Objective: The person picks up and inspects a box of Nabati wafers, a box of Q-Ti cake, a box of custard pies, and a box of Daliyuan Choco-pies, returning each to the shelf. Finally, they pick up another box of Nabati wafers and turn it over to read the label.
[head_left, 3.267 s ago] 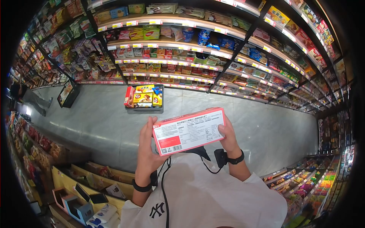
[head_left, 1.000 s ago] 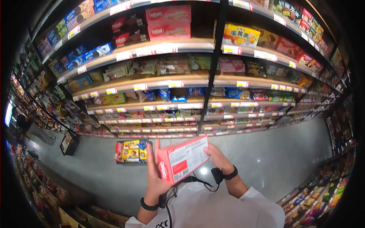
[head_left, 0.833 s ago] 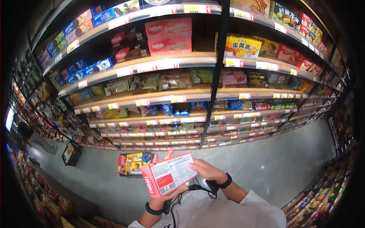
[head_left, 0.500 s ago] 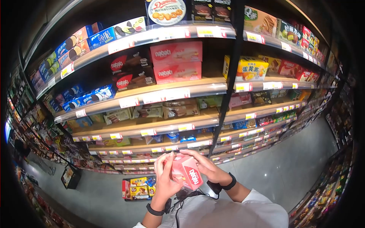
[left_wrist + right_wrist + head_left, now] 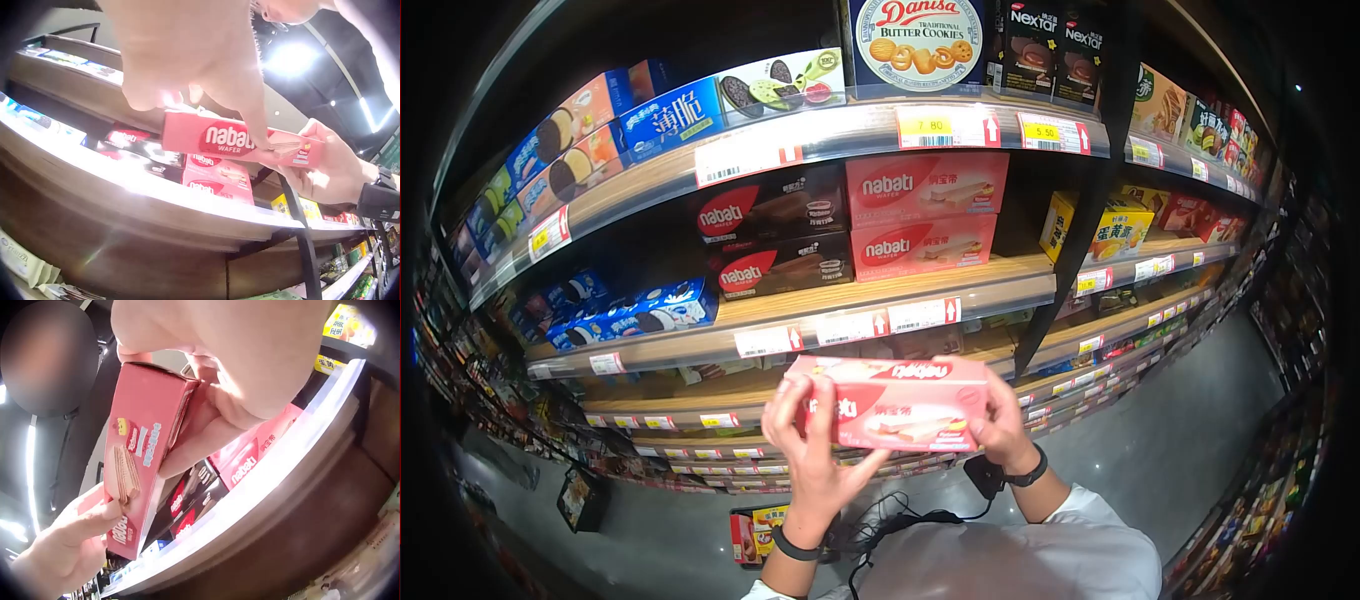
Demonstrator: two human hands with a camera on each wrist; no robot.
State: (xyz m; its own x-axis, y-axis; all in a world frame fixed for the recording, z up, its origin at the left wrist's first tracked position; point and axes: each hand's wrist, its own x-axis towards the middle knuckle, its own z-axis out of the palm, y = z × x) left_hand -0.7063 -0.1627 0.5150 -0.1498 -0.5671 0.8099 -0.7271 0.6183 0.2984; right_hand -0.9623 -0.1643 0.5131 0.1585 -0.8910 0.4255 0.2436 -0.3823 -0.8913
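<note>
Both hands hold a pink nabati wafer box lengthwise in front of the shelves, its printed wafer picture facing the head camera. The left hand has its fingers over the front at the left end and its thumb at the lower edge. At the other end the right hand grips with the thumb on the front; its fingers are partly hidden behind. In the right wrist view the pink wafer box looks steeply tilted. Two matching pink boxes stand stacked on the shelf beyond, beside dark nabati boxes.
A shelf edge with price labels runs just beyond the hands. Above are a round butter cookie tin and blue biscuit boxes. Yellow boxes stand to the right. A red box lies among goods in a basket on the floor.
The wafer box has turned from its white text panel to its pink front and come up before the shelf. The view has risen and drawn closer to the shelves; the basket now sits lower.
</note>
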